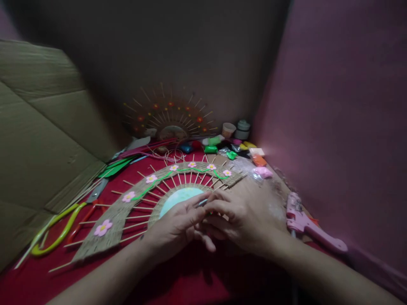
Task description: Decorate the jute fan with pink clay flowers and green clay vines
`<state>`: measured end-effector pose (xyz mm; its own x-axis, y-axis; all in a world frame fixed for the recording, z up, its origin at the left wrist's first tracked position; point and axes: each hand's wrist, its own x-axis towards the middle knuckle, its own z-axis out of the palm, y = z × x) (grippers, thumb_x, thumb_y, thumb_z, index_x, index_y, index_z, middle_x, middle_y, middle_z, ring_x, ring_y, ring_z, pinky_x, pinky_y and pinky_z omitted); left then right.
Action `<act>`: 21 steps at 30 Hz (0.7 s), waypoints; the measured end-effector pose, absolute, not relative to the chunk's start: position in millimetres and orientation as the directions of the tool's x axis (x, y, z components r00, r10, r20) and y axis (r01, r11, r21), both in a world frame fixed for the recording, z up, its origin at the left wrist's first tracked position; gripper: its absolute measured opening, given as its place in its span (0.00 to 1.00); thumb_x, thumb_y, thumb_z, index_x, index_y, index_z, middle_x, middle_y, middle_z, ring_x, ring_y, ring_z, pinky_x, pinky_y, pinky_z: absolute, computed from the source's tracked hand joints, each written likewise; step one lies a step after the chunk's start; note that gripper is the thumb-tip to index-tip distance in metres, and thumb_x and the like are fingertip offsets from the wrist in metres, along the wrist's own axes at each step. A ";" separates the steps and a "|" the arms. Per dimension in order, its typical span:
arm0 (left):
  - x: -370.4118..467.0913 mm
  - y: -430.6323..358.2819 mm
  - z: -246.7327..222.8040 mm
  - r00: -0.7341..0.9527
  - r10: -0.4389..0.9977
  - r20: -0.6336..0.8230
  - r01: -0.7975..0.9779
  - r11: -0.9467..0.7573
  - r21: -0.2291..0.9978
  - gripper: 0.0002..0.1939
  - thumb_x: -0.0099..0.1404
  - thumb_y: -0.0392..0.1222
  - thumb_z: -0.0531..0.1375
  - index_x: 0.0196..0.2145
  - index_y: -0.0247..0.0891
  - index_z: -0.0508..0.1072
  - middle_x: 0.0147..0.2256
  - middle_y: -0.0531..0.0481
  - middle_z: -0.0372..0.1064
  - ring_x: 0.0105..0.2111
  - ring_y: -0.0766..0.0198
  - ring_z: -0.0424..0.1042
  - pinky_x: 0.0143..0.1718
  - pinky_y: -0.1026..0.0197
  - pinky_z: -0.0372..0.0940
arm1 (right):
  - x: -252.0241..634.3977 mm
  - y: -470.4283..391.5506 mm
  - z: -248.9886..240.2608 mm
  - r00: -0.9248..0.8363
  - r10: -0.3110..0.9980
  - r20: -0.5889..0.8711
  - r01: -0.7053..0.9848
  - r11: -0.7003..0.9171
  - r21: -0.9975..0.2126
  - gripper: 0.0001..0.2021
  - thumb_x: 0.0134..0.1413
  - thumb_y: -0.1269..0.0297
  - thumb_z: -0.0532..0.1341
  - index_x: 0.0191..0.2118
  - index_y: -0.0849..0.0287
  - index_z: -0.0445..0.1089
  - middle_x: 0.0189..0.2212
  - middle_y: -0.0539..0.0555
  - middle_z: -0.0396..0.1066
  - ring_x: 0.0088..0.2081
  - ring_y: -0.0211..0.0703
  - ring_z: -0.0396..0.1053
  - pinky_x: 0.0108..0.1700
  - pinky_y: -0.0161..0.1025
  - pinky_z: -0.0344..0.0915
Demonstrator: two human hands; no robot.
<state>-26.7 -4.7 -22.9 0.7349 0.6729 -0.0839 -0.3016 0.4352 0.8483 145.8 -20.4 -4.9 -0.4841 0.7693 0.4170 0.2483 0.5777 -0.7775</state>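
My left hand (179, 224) and my right hand (237, 216) meet in front of a half-round fan of woven twine and thin sticks (116, 220). Fingertips of both hands press together around something small and greyish, mostly hidden, which I cannot make out. Along the fan's outer woven band run pink clay flowers (128, 197) with yellow centres, joined by a green clay vine (144, 192). Behind my left hand is the fan's pale blue-green half-round centre (181, 198), partly covered by my fingers.
Yellow-and-red-handled scissors (68, 224) lie left, beside a cardboard sheet (41, 140). A pink glue gun (313, 231) rests at right by the wall. Clay packets (260, 171), a cup (228, 129) and a jar (243, 129) stand behind. Another decorated stick fan (171, 114) leans at the back.
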 end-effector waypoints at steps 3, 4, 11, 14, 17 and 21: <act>-19.6 -8.5 -18.3 0.734 0.668 -0.127 -0.238 0.427 0.873 0.30 0.63 0.50 0.58 0.58 0.38 0.55 0.34 0.43 0.71 0.33 0.55 0.75 0.28 0.59 0.69 | 159.3 -19.2 2.6 -0.294 0.858 0.422 0.236 0.492 -0.838 0.03 0.56 0.69 0.59 0.35 0.55 0.70 0.31 0.50 0.69 0.34 0.38 0.68 0.37 0.38 0.66; -15.9 -11.4 -16.7 0.734 0.661 -0.154 -0.179 0.408 0.896 0.28 0.63 0.48 0.58 0.58 0.38 0.56 0.33 0.44 0.71 0.32 0.56 0.75 0.27 0.61 0.68 | 164.2 -17.4 4.5 -0.226 0.887 0.404 0.204 0.448 -0.870 0.03 0.55 0.68 0.60 0.35 0.54 0.70 0.29 0.49 0.69 0.31 0.37 0.68 0.34 0.37 0.66; 15.4 -33.1 -9.1 0.822 0.483 -0.303 0.136 0.351 0.927 0.11 0.58 0.38 0.59 0.40 0.35 0.71 0.26 0.51 0.70 0.22 0.69 0.69 0.23 0.68 0.61 | 191.0 1.2 -2.5 -0.070 0.959 0.273 -0.092 0.266 -0.960 0.09 0.54 0.65 0.60 0.40 0.55 0.75 0.27 0.50 0.70 0.27 0.36 0.67 0.29 0.36 0.64; 18.4 -31.7 -15.2 0.794 0.508 -0.333 0.140 0.380 0.914 0.08 0.56 0.39 0.59 0.35 0.34 0.72 0.24 0.52 0.70 0.20 0.70 0.67 0.20 0.69 0.59 | 195.7 2.0 -7.3 -0.073 0.986 0.149 -0.262 0.125 -0.957 0.10 0.48 0.64 0.65 0.39 0.57 0.75 0.31 0.53 0.72 0.30 0.37 0.69 0.30 0.35 0.66; 14.1 -25.3 -27.0 0.709 0.608 -0.358 0.083 0.432 0.898 0.10 0.57 0.41 0.59 0.36 0.34 0.71 0.24 0.52 0.70 0.18 0.71 0.67 0.17 0.71 0.57 | 199.2 -0.2 -6.5 -0.110 0.992 0.056 -0.295 0.021 -0.955 0.11 0.41 0.67 0.69 0.36 0.58 0.75 0.29 0.52 0.72 0.27 0.35 0.69 0.27 0.34 0.67; 7.2 -17.7 -37.2 0.621 0.714 -0.323 0.020 0.397 0.917 0.13 0.58 0.45 0.60 0.37 0.34 0.71 0.24 0.51 0.70 0.17 0.72 0.67 0.15 0.72 0.55 | 204.0 -2.1 -5.1 -0.124 0.992 0.039 -0.281 0.003 -0.960 0.08 0.49 0.62 0.65 0.36 0.58 0.73 0.24 0.49 0.71 0.19 0.34 0.67 0.18 0.32 0.63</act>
<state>7.2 -17.7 -37.2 0.6214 0.7138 -0.3231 0.0205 0.3974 0.9174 204.0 -2.1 -5.1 -0.1238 0.9915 0.0393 -0.2815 0.0029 -0.9596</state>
